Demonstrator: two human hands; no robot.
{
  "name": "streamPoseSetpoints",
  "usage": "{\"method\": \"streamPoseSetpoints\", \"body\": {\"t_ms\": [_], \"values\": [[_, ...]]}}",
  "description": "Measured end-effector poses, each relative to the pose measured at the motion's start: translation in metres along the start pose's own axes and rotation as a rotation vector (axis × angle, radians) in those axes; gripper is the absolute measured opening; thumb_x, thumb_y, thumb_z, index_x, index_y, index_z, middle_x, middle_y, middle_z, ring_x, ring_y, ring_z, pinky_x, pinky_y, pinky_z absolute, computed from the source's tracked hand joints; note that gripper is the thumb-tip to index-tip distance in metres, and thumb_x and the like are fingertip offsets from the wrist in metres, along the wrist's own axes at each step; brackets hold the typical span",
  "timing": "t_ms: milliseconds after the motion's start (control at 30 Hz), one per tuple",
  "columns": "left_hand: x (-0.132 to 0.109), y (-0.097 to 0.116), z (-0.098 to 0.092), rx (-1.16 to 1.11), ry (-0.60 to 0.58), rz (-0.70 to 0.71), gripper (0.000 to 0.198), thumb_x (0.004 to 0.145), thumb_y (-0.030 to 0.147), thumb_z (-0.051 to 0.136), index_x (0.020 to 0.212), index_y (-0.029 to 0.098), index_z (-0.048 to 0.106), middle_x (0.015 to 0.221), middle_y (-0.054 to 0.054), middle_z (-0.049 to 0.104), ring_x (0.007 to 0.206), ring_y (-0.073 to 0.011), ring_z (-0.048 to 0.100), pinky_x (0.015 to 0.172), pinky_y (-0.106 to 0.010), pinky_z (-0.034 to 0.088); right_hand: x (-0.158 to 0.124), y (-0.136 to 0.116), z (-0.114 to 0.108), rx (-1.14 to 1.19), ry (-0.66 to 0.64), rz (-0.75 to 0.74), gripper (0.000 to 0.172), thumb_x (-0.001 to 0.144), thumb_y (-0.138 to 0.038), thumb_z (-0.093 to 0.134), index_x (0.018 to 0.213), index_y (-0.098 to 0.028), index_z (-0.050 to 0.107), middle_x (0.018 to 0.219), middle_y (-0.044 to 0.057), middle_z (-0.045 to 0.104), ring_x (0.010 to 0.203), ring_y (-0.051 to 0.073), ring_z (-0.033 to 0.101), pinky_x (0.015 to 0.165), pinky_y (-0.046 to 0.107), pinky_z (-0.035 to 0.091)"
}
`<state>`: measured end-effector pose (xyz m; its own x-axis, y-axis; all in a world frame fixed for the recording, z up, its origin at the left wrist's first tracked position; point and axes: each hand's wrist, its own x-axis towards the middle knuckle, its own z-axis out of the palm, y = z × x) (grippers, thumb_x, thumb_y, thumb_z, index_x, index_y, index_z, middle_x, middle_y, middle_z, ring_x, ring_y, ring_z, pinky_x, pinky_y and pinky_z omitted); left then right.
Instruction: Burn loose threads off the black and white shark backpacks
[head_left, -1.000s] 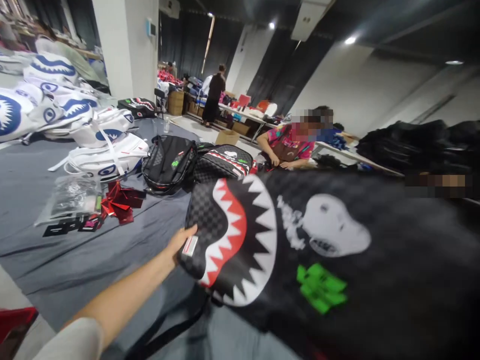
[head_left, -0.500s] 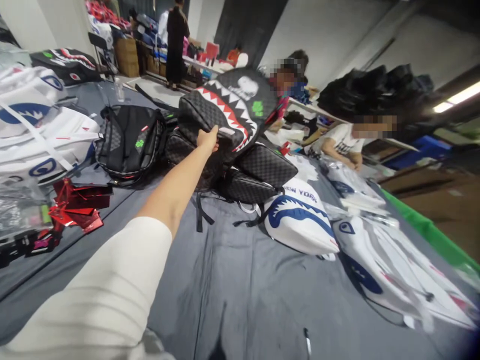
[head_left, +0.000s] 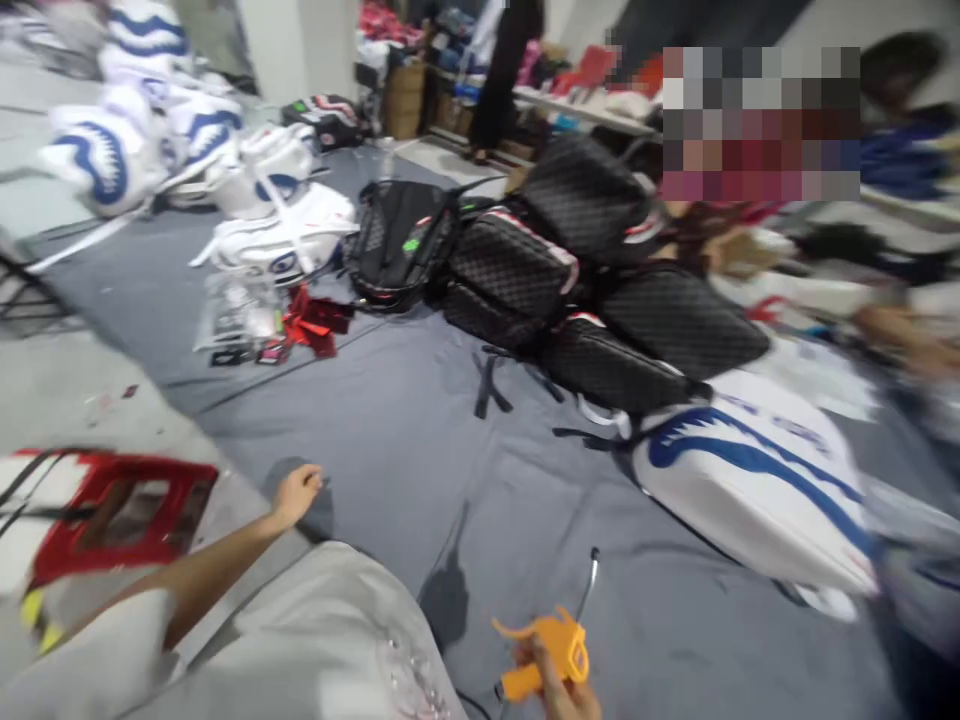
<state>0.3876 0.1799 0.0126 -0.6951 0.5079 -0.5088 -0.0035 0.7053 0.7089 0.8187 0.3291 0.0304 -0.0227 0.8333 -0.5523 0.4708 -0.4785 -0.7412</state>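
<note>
My left hand (head_left: 297,493) hangs low at the edge of the grey cloth (head_left: 420,470), holding nothing, its fingers loosely curled and blurred. My right hand (head_left: 559,690) shows at the bottom edge, wrapped round an orange air blow gun (head_left: 546,652) with a thin metal nozzle pointing up. Several black quilted shark-mouth backpacks (head_left: 592,300) lie piled in the middle of the cloth, well beyond both hands. A white and blue shark-mouth backpack (head_left: 750,480) lies to the right of the pile.
A red plastic stool (head_left: 112,510) stands at my left on the concrete floor. White backpacks (head_left: 262,220) are heaped at the far left, with red tags (head_left: 315,325) and clear bags (head_left: 232,315) beside them. Other people sit at the right; one stands by far tables.
My left hand has let go of the black shark backpack, which now lies on the pile, and drawn back near my body. The orange blow gun in my right hand has come into view.
</note>
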Motion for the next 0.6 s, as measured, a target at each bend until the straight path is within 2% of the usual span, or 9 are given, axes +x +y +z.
{"method": "streamPoseSetpoints", "body": {"t_ms": [67, 133, 233, 333, 400, 500, 600], "values": [[-0.058, -0.065, -0.001, -0.005, 0.057, -0.139, 0.025, 0.096, 0.036, 0.054, 0.099, 0.013, 0.062, 0.077, 0.001, 0.061, 0.063, -0.0103, 0.058, 0.066, -0.029, 0.052, 0.004, -0.010, 0.024, -0.016, -0.136, -0.021, 0.063, 0.061, -0.072, 0.070, 0.088, -0.015, 0.070, 0.084, 0.010, 0.075, 0.088, 0.031, 0.071, 0.070, 0.035, 0.059], [-0.105, -0.104, 0.011, -0.035, 0.067, -0.216, 0.025, 0.095, 0.036, 0.055, 0.099, 0.013, 0.063, 0.074, 0.002, 0.062, 0.061, -0.0105, 0.058, 0.066, -0.029, 0.052, 0.001, -0.019, 0.055, -0.065, -0.328, -0.045, 0.066, 0.060, -0.071, 0.071, 0.093, -0.014, 0.070, 0.090, 0.011, 0.075, 0.094, 0.032, 0.070, 0.076, 0.037, 0.058], [-0.150, -0.134, 0.038, -0.093, -0.002, -0.227, 0.026, 0.090, 0.036, 0.062, 0.104, 0.014, 0.065, 0.078, 0.001, 0.065, 0.067, -0.0118, 0.061, 0.071, -0.030, 0.052, -0.017, -0.023, 0.102, -0.216, -0.589, -0.120, 0.064, 0.058, -0.069, 0.072, 0.089, -0.013, 0.072, 0.089, 0.011, 0.076, 0.094, 0.032, 0.070, 0.083, 0.039, 0.056], [-0.184, -0.158, 0.051, -0.123, -0.080, -0.199, 0.031, 0.086, 0.035, 0.067, 0.110, 0.016, 0.066, 0.082, 0.000, 0.068, 0.073, -0.0134, 0.063, 0.075, -0.031, 0.053, -0.045, -0.011, 0.128, -0.370, -0.745, -0.208, 0.062, 0.056, -0.067, 0.072, 0.086, -0.014, 0.073, 0.090, 0.010, 0.076, 0.094, 0.031, 0.069, 0.088, 0.039, 0.054], [-0.209, -0.177, 0.049, -0.108, -0.100, -0.195, 0.033, 0.086, 0.036, 0.067, 0.112, 0.016, 0.065, 0.089, -0.002, 0.069, 0.080, -0.0150, 0.064, 0.081, -0.034, 0.052, -0.063, 0.007, 0.132, -0.447, -0.775, -0.250, 0.062, 0.058, -0.066, 0.070, 0.091, -0.013, 0.072, 0.095, 0.011, 0.076, 0.097, 0.030, 0.069, 0.089, 0.037, 0.053], [-0.238, -0.207, 0.033, -0.044, -0.100, -0.211, 0.036, 0.088, 0.040, 0.064, 0.114, 0.015, 0.064, 0.100, -0.007, 0.069, 0.093, -0.0186, 0.064, 0.092, -0.041, 0.049, -0.085, 0.041, 0.135, -0.540, -0.707, -0.292, 0.062, 0.064, -0.063, 0.063, 0.100, -0.014, 0.070, 0.099, 0.010, 0.076, 0.096, 0.029, 0.069, 0.087, 0.035, 0.053], [-0.243, -0.232, 0.010, 0.000, -0.139, -0.198, 0.039, 0.089, 0.042, 0.062, 0.117, 0.015, 0.062, 0.104, -0.008, 0.069, 0.096, -0.0201, 0.064, 0.094, -0.044, 0.048, -0.099, 0.070, 0.160, -0.601, -0.662, -0.333, 0.059, 0.063, -0.063, 0.062, 0.098, -0.016, 0.070, 0.096, 0.009, 0.076, 0.095, 0.029, 0.070, 0.084, 0.034, 0.054]]}}
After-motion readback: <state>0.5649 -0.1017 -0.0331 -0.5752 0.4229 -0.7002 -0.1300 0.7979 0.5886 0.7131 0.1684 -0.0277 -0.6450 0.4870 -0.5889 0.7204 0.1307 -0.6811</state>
